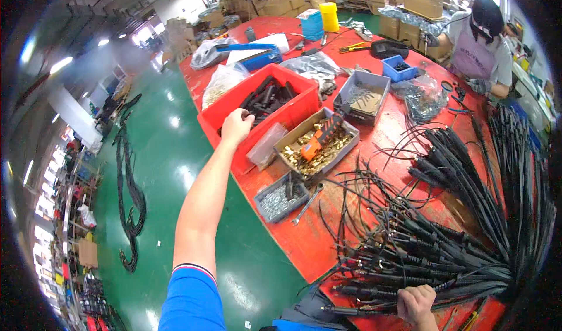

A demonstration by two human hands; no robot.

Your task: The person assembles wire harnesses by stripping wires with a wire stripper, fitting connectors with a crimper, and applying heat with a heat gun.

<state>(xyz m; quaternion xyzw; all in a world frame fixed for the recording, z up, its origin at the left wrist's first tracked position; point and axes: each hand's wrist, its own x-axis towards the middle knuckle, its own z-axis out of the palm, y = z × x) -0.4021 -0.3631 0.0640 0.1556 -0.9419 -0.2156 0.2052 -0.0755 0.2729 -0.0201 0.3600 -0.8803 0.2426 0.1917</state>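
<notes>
My left hand (237, 125) reaches over the near left side of a red plastic bin (219, 105). Its fingers are curled together beside the black tube-like parts (268, 99) inside, and whatever they grip is hidden. At the lower right, my right hand (417, 303) is closed around a black cable (374, 310) at the near edge of a large bundle of black cables (433, 255). Between my hands stands a grey box of brass-coloured fittings (295, 154), with an orange-and-black tool (316, 143) lying on top.
A small grey tray of silvery hardware (276, 202) sits near the red table's edge, beside a wrench (307, 204). Farther back are a grey box (363, 96), a blue bin (400, 68) and plastic bags. A co-worker (480, 50) stands across the table. Cables (130, 196) lie on the green floor.
</notes>
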